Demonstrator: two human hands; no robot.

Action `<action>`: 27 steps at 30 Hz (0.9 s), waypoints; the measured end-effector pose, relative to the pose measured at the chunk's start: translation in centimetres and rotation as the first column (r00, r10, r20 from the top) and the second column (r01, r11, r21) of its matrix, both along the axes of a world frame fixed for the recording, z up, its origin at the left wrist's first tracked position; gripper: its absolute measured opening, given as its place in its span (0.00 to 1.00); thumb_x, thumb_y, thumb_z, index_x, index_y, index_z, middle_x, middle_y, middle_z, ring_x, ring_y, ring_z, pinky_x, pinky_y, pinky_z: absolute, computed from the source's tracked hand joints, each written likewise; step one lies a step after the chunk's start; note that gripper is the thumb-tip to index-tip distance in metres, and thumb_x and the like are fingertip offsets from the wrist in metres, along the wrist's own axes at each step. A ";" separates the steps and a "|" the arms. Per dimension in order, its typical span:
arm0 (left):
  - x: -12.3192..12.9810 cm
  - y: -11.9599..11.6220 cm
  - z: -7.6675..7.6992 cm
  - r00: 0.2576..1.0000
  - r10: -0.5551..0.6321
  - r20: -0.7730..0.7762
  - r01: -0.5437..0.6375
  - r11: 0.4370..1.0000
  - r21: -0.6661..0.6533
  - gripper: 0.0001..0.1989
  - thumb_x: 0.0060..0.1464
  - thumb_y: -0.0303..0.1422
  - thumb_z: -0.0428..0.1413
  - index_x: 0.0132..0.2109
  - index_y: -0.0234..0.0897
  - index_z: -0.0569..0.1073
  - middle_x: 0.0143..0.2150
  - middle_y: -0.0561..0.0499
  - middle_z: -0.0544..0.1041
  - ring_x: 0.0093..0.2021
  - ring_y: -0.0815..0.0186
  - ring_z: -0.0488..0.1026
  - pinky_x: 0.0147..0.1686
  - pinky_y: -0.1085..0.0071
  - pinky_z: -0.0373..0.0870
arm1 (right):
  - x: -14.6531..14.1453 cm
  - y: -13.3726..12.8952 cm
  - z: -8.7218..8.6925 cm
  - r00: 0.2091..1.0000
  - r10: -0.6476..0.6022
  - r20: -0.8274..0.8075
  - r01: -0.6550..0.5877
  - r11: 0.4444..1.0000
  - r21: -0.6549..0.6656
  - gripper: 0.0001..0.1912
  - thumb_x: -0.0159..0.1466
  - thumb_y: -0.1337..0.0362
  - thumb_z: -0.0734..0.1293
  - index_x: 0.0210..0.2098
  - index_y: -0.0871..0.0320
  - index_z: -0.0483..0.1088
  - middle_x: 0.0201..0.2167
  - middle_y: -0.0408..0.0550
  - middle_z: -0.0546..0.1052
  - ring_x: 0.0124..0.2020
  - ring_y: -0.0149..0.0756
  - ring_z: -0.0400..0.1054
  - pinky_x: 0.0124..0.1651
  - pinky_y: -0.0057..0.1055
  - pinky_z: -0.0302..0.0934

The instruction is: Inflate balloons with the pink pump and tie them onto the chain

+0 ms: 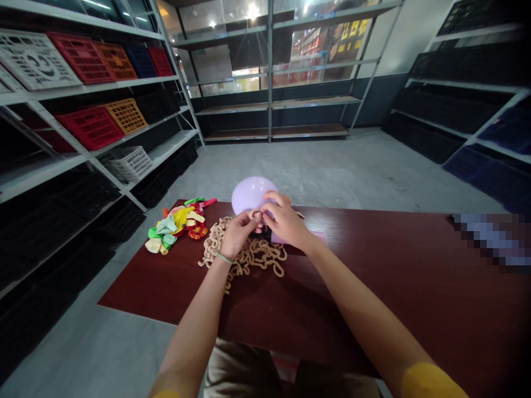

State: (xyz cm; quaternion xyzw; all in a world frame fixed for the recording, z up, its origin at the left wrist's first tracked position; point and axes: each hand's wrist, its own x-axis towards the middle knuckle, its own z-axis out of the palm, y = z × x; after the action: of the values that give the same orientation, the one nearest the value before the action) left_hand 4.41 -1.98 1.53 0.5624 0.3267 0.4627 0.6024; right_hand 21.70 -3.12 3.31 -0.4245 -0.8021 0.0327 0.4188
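An inflated lilac balloon [252, 193] rests just beyond my two hands, which meet close together above the table. My left hand [238, 235], with a green band at its wrist, pinches a beige cord [254, 212] that makes a small loop between the fingers. The fingers of my right hand [287, 221] are closed beside that loop, against the near side of the balloon; what lies in them is hidden. A tangled heap of the same thick cord [249, 257] lies below and left of the hands. Something dark and a flat lilac piece [317, 236] show partly behind my right hand.
Several uninflated balloons [176, 224] in mixed colours lie at the left of the dark red table [373, 276]. A blurred-out object [493, 237] is at its right end. Shelves with crates [91, 124] stand left, more shelving [269, 105] at the back and right.
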 end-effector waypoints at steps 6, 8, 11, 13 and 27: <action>0.5 -0.4 0.2 0.990 0.141 0.015 -0.142 0.986 0.085 0.12 0.50 0.39 0.64 0.33 0.35 0.74 0.28 0.54 0.75 0.26 0.72 0.69 0.31 0.74 0.66 | -0.7 -0.2 0.0 1.000 -0.014 -0.006 0.014 1.000 0.008 0.04 0.67 0.68 0.60 0.37 0.54 0.65 0.53 0.54 0.67 0.64 0.45 0.58 0.63 0.51 0.60; 0.7 -0.5 0.2 0.982 0.188 0.026 -0.190 0.977 0.099 0.11 0.50 0.38 0.64 0.32 0.36 0.73 0.27 0.54 0.75 0.25 0.71 0.69 0.31 0.74 0.65 | -0.8 -0.2 -0.2 1.000 -0.019 0.001 0.019 1.000 -0.004 0.03 0.66 0.69 0.61 0.37 0.54 0.65 0.54 0.54 0.66 0.64 0.46 0.57 0.64 0.51 0.60; 0.7 -0.6 -0.2 0.966 0.257 0.026 -0.258 0.960 0.111 0.11 0.51 0.39 0.63 0.33 0.37 0.72 0.26 0.55 0.75 0.25 0.70 0.70 0.29 0.74 0.65 | -1.1 -0.3 -0.3 1.000 -0.008 0.016 0.008 1.000 -0.003 0.04 0.64 0.70 0.62 0.37 0.54 0.65 0.55 0.55 0.66 0.65 0.45 0.56 0.65 0.51 0.58; 0.8 -0.6 -0.5 0.952 0.305 -0.002 -0.302 0.943 0.140 0.11 0.54 0.40 0.62 0.34 0.37 0.72 0.25 0.54 0.75 0.25 0.70 0.70 0.29 0.73 0.65 | -1.4 -0.5 -0.3 1.000 -0.009 0.021 0.009 1.000 0.010 0.05 0.64 0.71 0.62 0.37 0.54 0.65 0.55 0.55 0.66 0.66 0.45 0.55 0.65 0.50 0.59; 0.9 -0.3 -1.6 0.937 0.257 0.236 -0.313 0.919 0.240 0.11 0.56 0.37 0.61 0.34 0.36 0.71 0.25 0.55 0.73 0.22 0.73 0.68 0.26 0.76 0.67 | -1.7 -1.0 1.0 0.985 -0.037 -0.169 0.056 0.993 0.109 0.04 0.68 0.65 0.63 0.36 0.53 0.69 0.52 0.51 0.67 0.63 0.44 0.58 0.64 0.51 0.57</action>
State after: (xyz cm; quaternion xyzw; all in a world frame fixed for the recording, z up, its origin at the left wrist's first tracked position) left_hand 5.32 -2.30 -0.05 0.5371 0.2760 0.6407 0.4742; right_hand 20.01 -4.09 4.30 -0.4144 -0.7547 0.0131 0.5085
